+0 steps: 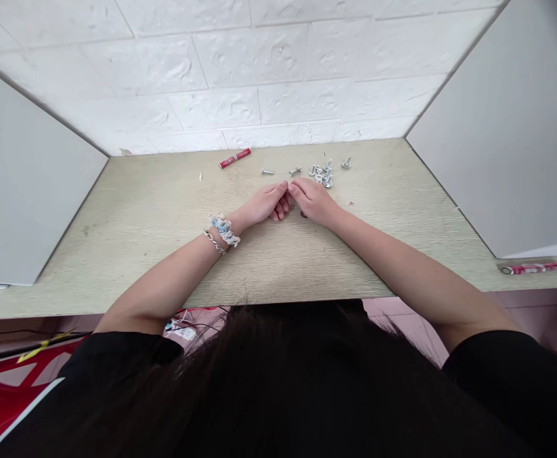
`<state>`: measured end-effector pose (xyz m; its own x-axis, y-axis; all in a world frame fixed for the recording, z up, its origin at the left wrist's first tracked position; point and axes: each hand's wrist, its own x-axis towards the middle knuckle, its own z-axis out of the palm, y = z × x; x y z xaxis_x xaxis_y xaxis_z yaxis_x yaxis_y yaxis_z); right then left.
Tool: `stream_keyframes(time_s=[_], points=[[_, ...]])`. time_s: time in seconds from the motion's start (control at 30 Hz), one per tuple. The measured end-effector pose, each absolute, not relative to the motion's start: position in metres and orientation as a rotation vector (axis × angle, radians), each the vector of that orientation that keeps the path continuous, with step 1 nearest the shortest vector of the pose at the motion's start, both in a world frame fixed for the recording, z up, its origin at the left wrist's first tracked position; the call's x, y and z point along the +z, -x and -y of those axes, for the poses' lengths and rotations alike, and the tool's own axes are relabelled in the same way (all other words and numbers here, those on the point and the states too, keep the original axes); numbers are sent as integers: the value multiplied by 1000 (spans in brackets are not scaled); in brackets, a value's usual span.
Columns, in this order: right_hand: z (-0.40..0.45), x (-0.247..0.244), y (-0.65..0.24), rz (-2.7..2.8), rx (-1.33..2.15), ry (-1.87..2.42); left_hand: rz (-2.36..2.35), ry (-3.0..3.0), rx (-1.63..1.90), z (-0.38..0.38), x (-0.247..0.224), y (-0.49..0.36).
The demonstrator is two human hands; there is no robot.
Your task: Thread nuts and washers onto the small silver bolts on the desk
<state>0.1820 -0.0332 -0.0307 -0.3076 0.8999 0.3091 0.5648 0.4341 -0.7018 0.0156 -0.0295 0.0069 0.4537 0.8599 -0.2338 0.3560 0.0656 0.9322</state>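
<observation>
Left hand [265,205] and right hand [313,200] meet fingertip to fingertip on the table [140,216], fingers curled (contents too small to tell), just before the bolt cluster [323,173].

Small partitioned work booth, wooden bench [140,216] between grey side panels [512,127], white brick wall [259,63], loose metal bolts [323,173]

I see a matt, pale wood-grain worktop [164,210]. The bolts [321,173] on it are bright, shiny metal. The pen [234,158] looks like glossy red plastic. My left wrist carries a metal chain [214,242] and a soft cloth scrunchie [226,229].
</observation>
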Motion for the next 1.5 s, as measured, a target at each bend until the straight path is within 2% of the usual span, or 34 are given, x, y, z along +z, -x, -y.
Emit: stream_keyframes(time_s=[0.3, 0.83, 1.23, 1.5], points=[[43, -15, -177, 1961, 669, 1370, -1135, -1503, 530, 33, 13, -16], [42, -20, -180, 1884, 694, 1285, -1122, -1485, 545, 34, 12, -16], [33, -31, -183, 1942, 563, 1280, -1129, -1477, 540, 33, 11, -15], [38, -24, -182, 1913, 655, 1352, -1120, -1482, 551, 31, 9, -15]])
